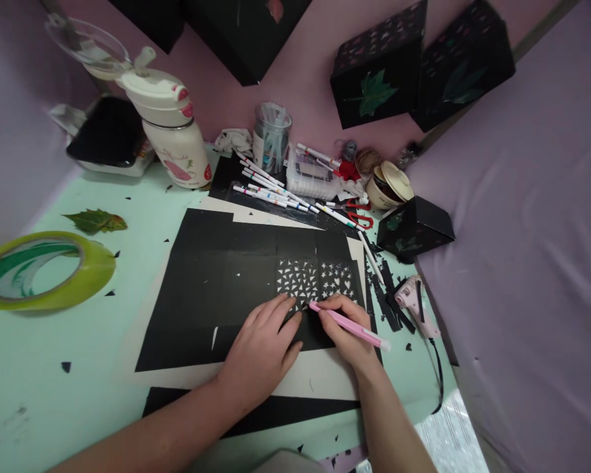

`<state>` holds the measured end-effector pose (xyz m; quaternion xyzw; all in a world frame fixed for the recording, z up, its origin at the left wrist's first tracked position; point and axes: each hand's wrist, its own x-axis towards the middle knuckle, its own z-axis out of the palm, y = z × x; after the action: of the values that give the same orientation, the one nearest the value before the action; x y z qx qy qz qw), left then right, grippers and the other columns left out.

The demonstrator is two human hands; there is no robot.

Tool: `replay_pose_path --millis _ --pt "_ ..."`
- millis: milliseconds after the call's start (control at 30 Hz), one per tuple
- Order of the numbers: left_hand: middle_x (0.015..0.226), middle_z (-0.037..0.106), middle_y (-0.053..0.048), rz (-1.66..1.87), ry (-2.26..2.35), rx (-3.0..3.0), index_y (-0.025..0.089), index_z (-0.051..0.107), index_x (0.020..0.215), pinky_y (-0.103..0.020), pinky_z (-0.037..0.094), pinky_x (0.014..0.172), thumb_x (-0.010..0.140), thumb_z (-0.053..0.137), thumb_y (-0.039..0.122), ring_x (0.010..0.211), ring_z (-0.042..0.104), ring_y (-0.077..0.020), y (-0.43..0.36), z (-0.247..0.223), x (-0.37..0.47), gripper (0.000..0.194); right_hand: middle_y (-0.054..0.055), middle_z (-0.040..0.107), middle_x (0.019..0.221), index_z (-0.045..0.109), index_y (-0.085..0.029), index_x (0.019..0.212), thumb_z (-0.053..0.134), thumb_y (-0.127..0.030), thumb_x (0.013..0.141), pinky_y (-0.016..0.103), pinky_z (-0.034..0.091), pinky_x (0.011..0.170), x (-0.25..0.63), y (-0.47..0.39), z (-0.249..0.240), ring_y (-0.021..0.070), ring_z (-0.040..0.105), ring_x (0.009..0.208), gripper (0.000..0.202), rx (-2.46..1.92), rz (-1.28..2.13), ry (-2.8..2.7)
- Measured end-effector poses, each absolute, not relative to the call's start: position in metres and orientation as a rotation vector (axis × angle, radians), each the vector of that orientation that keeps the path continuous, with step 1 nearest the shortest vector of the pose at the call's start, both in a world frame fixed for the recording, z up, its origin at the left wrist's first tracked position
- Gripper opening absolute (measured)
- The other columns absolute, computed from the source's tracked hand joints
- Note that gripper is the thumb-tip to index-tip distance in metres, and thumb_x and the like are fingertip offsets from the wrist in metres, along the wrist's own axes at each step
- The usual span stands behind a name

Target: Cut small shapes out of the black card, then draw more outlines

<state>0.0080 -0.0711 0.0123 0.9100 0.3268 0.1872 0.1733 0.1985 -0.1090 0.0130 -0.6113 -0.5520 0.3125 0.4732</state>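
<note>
My right hand (345,322) grips a slim pink craft knife (352,326), its tip down on a sheet of black card (201,282). Small triangles are cut through one panel of the card, and stars and hearts through the panel to its right. Lying flat on the card, my left hand (266,335) has its fingers stretched out just left of the knife tip. White paper (320,378) shows beneath the card. Another black sheet (276,415) lies at the near edge, partly under my left forearm.
Yellow-green tape roll (93,272), leaf (96,221) and bottle (177,144) stand left. Behind the card are markers (276,187), a jar (270,138) and red-handled scissors (359,213). To the right are a black box (414,226) and a corded pink glue gun (418,305). Black scraps lie scattered.
</note>
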Motion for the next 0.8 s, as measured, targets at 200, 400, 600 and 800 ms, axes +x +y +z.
replay_pose_path --millis 200,400,600,800 --pt "0.131 0.055 -0.014 0.522 0.940 2.587 0.014 0.057 0.120 -0.048 0.042 0.103 0.086 0.057 0.023 0.127 0.046 -0.0304 -0.070 0.009 0.010 0.035 -0.001 0.066 0.072 0.066 -0.020 0.077 0.062 -0.018 0.083 0.024 0.044 0.058 0.197 -0.109 0.012 0.0131 0.060 0.063 0.008 -1.597 0.701 -1.335" --pt "0.131 0.055 -0.013 0.459 1.022 2.598 0.016 0.051 0.130 -0.047 0.041 0.102 0.085 0.060 0.028 0.125 0.046 -0.0298 -0.072 0.010 0.015 0.047 -0.002 0.064 0.063 0.066 -0.019 0.071 0.062 -0.020 0.082 0.022 0.042 0.054 0.196 -0.109 0.011 0.0120 0.056 0.056 0.011 -1.665 0.657 -1.304" --pt "0.130 0.054 -0.012 0.466 1.002 2.592 0.022 0.055 0.126 -0.048 0.041 0.100 0.086 0.060 0.027 0.125 0.045 -0.0300 -0.071 0.012 0.014 0.041 -0.003 0.063 0.063 0.066 -0.019 0.072 0.062 -0.023 0.082 0.023 0.040 0.054 0.197 -0.109 0.009 0.0118 0.055 0.055 0.011 -1.663 0.685 -1.298" --pt "0.130 0.053 -0.014 0.534 0.943 2.574 0.017 0.058 0.117 -0.049 0.042 0.101 0.086 0.058 0.022 0.125 0.045 -0.0304 -0.069 0.009 0.009 0.031 -0.004 0.059 0.059 0.064 -0.020 0.075 0.061 -0.028 0.085 0.022 0.041 0.055 0.189 -0.113 0.029 0.0123 0.054 0.056 0.014 -1.705 0.731 -1.114"
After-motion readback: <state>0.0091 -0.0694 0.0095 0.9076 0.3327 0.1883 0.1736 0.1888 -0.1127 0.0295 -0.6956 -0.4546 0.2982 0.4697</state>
